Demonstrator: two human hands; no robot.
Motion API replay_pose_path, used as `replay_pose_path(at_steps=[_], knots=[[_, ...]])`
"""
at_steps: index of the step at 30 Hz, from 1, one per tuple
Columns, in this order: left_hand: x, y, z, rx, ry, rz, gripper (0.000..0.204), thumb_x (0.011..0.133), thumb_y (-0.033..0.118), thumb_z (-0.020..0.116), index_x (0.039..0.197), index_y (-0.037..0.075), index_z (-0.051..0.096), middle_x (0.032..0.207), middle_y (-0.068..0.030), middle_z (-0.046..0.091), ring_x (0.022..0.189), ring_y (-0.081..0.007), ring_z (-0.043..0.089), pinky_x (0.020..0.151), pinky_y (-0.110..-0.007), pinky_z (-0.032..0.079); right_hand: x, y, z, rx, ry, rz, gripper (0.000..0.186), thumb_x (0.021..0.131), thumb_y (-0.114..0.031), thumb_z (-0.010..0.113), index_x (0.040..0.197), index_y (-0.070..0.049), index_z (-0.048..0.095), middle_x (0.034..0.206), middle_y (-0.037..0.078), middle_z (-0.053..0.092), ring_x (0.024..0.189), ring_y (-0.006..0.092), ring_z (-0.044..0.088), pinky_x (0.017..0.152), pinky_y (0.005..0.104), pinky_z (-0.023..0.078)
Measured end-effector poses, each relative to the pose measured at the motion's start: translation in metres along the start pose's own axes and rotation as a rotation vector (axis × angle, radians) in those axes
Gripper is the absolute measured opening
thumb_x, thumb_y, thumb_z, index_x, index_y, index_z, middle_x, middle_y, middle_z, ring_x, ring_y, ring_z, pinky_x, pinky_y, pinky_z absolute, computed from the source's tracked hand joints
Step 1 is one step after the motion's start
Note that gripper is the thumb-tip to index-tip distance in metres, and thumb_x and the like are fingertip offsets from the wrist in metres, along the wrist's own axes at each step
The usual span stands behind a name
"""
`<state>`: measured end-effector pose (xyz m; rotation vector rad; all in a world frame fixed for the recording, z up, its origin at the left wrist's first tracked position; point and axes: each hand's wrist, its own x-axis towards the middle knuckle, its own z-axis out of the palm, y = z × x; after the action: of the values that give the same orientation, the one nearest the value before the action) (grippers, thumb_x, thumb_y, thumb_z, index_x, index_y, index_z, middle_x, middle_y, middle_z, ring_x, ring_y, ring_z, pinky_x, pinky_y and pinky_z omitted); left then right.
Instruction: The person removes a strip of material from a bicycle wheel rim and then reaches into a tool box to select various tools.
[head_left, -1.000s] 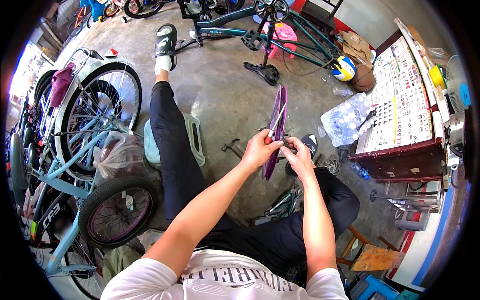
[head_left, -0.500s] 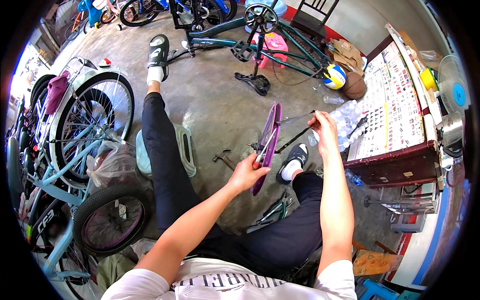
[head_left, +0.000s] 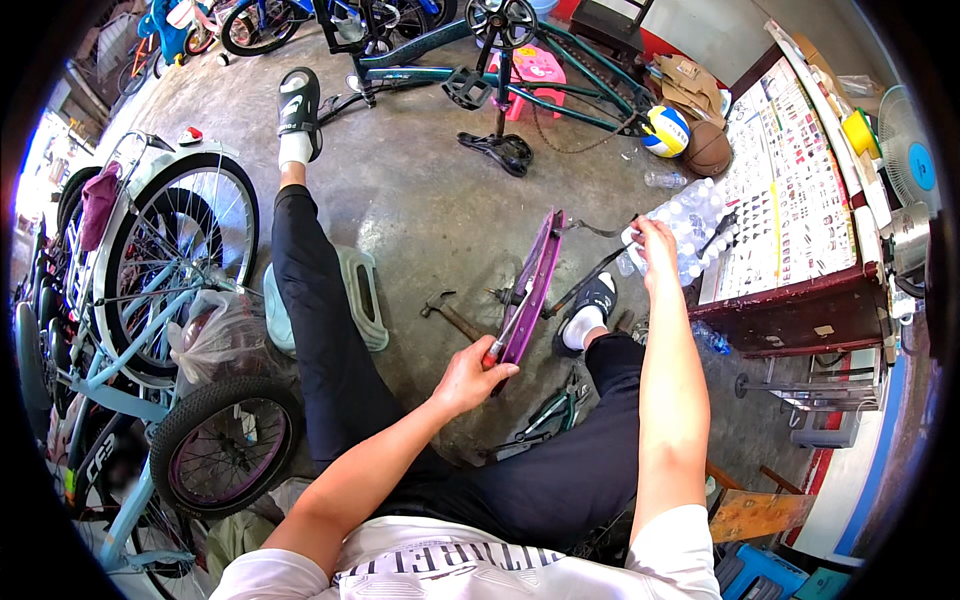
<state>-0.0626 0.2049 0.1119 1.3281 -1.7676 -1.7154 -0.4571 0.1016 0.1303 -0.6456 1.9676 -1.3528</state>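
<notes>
My left hand [head_left: 468, 382] is closed round the red handle of a screwdriver [head_left: 491, 354], its thumb against the near end of a purple wheel rim [head_left: 541, 282]. The screwdriver's metal shaft lies along the rim's side. Upright and nearly edge-on, the spoked rim stands in front of me without a tyre. From it a thin black strip [head_left: 592, 274] stretches as a loop to my right hand [head_left: 655, 248], whose fingers pinch its far end. A hammer [head_left: 455, 316] lies on the floor left of the rim, and pliers [head_left: 560, 404] lie between my legs.
A light-blue stool [head_left: 363, 300] stands beside my left leg. Parked bicycles and a small tyred wheel [head_left: 225, 447] crowd the left. Ahead rests an upturned teal bicycle frame [head_left: 420, 74]. On the right are packed bottles [head_left: 688, 225] and a dark red cabinet [head_left: 800, 318].
My right hand has drawn slightly farther from the rim with the strip, whose upper run now sags. My left hand, with the screwdriver, has come a little nearer to me.
</notes>
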Motion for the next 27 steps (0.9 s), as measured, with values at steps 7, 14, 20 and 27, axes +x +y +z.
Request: replay_pose_path(at_steps=[7, 14, 20, 27], knots=[[0.006, -0.015, -0.002, -0.020, 0.015, 0.043, 0.036, 0.094, 0.024, 0.081, 0.092, 0.004, 0.051, 0.070, -0.0011, 0.051, 0.060, -0.0117, 0.056, 0.056, -0.034, 0.047, -0.047, -0.028, 0.043, -0.644, -0.039, -0.607, 0.056, 0.095, -0.037, 0.071, 0.139, -0.004, 0.060, 0.143, 0.019, 0.059, 0.102, 0.0330, 0.071, 0.097, 0.0393, 0.054], [0.002, -0.009, -0.009, -0.003, -0.022, 0.055, 0.037, 0.093, 0.025, 0.082, 0.094, 0.004, 0.051, 0.069, -0.0026, 0.051, 0.059, -0.0128, 0.056, 0.057, -0.035, 0.047, -0.083, -0.058, 0.075, -0.599, -0.498, -0.410, 0.051, 0.096, -0.039, 0.070, 0.137, -0.009, 0.063, 0.137, 0.015, 0.065, 0.094, 0.0265, 0.070, 0.090, 0.0388, 0.054], [-0.005, -0.010, -0.019, 0.162, -0.018, 0.153, 0.042, 0.086, 0.029, 0.088, 0.110, 0.005, 0.065, 0.076, -0.0032, 0.054, 0.074, -0.0132, 0.059, 0.067, -0.036, 0.049, -0.071, -0.035, 0.074, -0.587, -0.588, -0.442, 0.027, 0.097, -0.029, 0.069, 0.110, -0.005, 0.070, 0.102, 0.010, 0.074, 0.089, 0.0235, 0.071, 0.082, 0.0391, 0.055], [0.022, 0.039, -0.029, 0.112, 0.263, 0.208, 0.063, 0.078, 0.038, 0.091, 0.124, 0.002, 0.067, 0.100, -0.0105, 0.072, 0.090, -0.0227, 0.067, 0.082, -0.037, 0.054, -0.100, -0.049, 0.067, -0.595, -0.642, -0.395, 0.023, 0.095, -0.028, 0.071, 0.107, -0.008, 0.071, 0.087, 0.008, 0.073, 0.081, 0.0213, 0.071, 0.074, 0.0378, 0.054]])
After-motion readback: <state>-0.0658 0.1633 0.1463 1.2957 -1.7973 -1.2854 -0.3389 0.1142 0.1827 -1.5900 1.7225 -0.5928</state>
